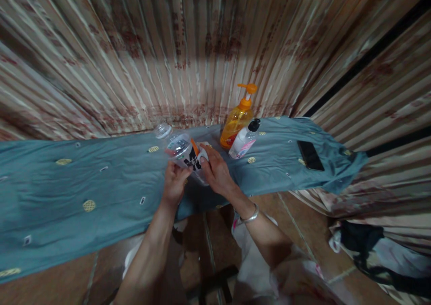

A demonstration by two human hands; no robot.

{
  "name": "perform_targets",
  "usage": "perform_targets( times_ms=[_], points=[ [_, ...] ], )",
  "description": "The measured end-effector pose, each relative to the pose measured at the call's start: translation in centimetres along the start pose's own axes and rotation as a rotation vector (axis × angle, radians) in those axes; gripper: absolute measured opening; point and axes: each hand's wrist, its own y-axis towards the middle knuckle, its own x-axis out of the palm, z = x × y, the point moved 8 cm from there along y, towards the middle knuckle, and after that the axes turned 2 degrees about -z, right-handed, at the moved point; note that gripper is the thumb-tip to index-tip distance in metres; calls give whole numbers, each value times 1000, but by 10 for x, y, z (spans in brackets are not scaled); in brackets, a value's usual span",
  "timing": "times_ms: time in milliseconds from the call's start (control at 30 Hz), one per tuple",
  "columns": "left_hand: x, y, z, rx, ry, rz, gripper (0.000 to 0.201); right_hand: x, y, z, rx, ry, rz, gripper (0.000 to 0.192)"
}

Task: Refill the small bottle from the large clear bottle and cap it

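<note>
Clear bottle (183, 154) beside pump bottles (237, 123)

The clear bottle (188, 154) bears bold black lettering, unreadable.

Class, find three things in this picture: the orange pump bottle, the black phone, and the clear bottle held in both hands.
orange pump bottle (235, 124), head view, on its amber body.
black phone (310, 155), head view, middle of its dark screen.
clear bottle (183, 151), head view, on its labelled side.
</note>
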Motion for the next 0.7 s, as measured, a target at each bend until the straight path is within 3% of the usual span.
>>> perform_targets(
  times_ms=[200, 367, 533, 700],
  points=[
    [-6, 0, -2, 2, 13, 61, 61, -1, -1, -24, -79, -77, 29, 59],
    [-10, 4, 8, 2, -34, 78, 49, 14, -15, -34, -148, -165, -50, 60],
    [-13, 6, 21, 24, -73, 75, 36, 17, -21, -23, -106, -154, -82, 59],
    [-24, 11, 27, 38, -114, 107, 35, 6, -17, 3, 44, 183, -9, 60]
  ],
)
